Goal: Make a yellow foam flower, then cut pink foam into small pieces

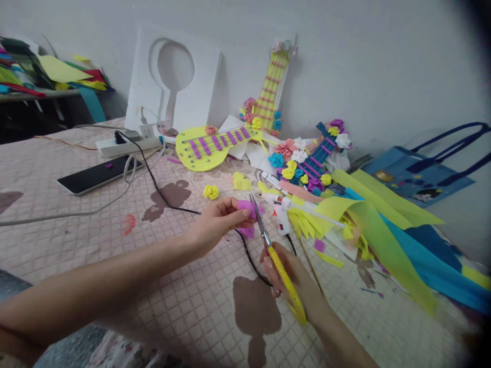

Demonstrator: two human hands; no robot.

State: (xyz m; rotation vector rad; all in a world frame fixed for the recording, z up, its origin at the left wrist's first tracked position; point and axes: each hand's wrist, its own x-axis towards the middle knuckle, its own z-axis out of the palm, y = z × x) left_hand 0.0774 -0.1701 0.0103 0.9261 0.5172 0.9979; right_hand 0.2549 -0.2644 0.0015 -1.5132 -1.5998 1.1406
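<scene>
Between the thumb and fingers of my left hand (218, 222) is pinched a piece of purple paper (246, 206). My right hand (289, 271) is wrapped round the yellow handles of a pair of scissors (282, 271). The scissor blades point up and away, beside the paper at its right edge; whether they touch it I cannot tell. Just beyond my left hand lies a yellow paper flower (210, 192). A white hot glue gun (283, 217) rests to the right of the blades, near cut yellow paper strips (303, 222).
A yellow paper guitar (203, 148) and a blue one covered in paper flowers (316, 163) are at the back. To the left lie a phone (99, 175), a power strip (126, 147) and cables. Yellow and blue paper sheets (406, 250) and a blue bag (406, 168) stand right.
</scene>
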